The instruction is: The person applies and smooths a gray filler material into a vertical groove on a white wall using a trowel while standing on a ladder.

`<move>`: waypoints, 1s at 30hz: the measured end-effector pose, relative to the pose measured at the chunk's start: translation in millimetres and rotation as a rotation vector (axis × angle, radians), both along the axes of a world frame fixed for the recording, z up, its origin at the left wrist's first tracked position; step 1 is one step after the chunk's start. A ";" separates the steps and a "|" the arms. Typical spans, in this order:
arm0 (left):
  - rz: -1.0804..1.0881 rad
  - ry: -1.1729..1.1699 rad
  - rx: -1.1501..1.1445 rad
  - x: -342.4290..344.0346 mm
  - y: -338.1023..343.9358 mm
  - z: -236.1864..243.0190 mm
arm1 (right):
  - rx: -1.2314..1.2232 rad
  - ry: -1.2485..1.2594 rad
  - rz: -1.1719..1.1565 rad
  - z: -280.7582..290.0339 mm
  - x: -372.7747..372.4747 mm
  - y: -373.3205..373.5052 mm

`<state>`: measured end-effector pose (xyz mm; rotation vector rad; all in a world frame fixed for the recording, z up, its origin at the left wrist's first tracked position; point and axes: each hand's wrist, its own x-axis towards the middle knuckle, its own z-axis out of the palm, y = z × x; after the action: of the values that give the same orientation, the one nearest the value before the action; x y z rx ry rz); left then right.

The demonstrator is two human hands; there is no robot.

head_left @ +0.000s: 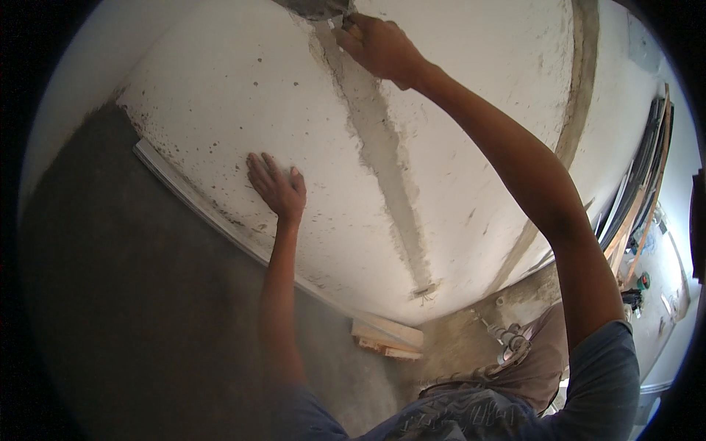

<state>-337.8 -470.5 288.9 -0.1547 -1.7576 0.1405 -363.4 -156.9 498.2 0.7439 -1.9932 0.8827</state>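
Trowel-like tool [312, 9] is at the upper edge of the view, against the white wall [243, 125], at the upper end of a grey filled strip [390, 176]; only a part of it is visible, dark and smeared with grey. The right hand [382, 50] grasps it, with the fingers bent around its handle and the arm stretched far up across the wall. The left hand [276, 187] grasps nothing: its fingers are extended and a little apart, and it lies on the wall to the left of the strip, well apart from the tool. The strip runs down the wall and becomes narrower until some small wire ends [423, 292]. Further to the right, a second grey strip [581, 81] goes down the same wall. A pale trim [198, 195] borders the wall on the left, beside a dark grey surface [147, 257]. Near the lower end of this trim lie pale wooden blocks [388, 334], and at the right side long dark strips [634, 184] lean together with wooden laths [657, 187].
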 end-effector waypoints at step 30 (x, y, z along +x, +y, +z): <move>-0.002 0.051 0.016 4.5 -8.1 -9.7 | 0.015 -0.042 -0.009 -62.2 -4.0 -4.4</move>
<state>-333.3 -478.5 279.2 -0.1400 -1.7072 0.1284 -367.4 -161.3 435.9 0.7301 -2.0406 0.8862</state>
